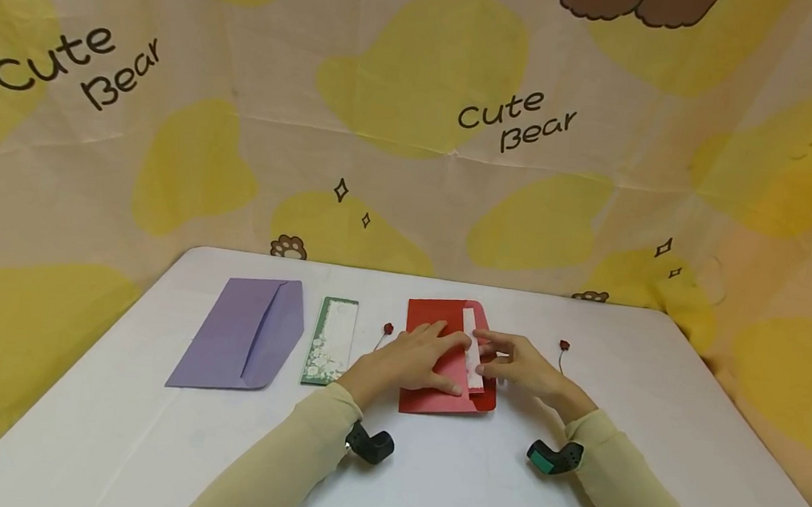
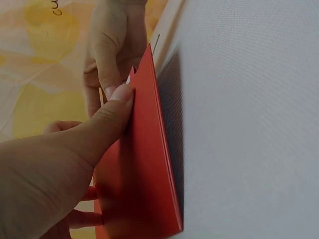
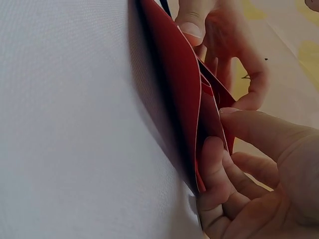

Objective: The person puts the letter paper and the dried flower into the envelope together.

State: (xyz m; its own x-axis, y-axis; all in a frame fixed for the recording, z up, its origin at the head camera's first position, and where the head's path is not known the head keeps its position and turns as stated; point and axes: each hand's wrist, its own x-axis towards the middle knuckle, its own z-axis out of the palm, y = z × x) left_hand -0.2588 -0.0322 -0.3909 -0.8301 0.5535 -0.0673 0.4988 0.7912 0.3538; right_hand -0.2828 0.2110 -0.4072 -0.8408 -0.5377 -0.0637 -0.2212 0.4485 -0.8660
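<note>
In the head view a red envelope (image 1: 422, 401) lies on the table with its flap to the right. A whitish card (image 1: 472, 348) stands partly out of its mouth; the rest is hidden inside. My left hand (image 1: 426, 358) lies across the envelope, holding its mouth edges between spread thumb and fingers. The right wrist view shows the envelope (image 3: 174, 64) gaping there. From the right, my right hand (image 1: 522, 367) pinches the card's outer edge between thumb and fingers. In the left wrist view the left thumb (image 2: 107, 119) presses on the envelope's red side.
To the left lie a purple envelope (image 1: 224, 342) and a green-bordered floral card (image 1: 331, 340). One small red flower on a stem (image 1: 388, 329) is beside my left hand; another red flower (image 1: 564, 345) lies beyond my right wrist. A patterned cloth (image 1: 417, 126) hangs behind the white table (image 1: 143, 440).
</note>
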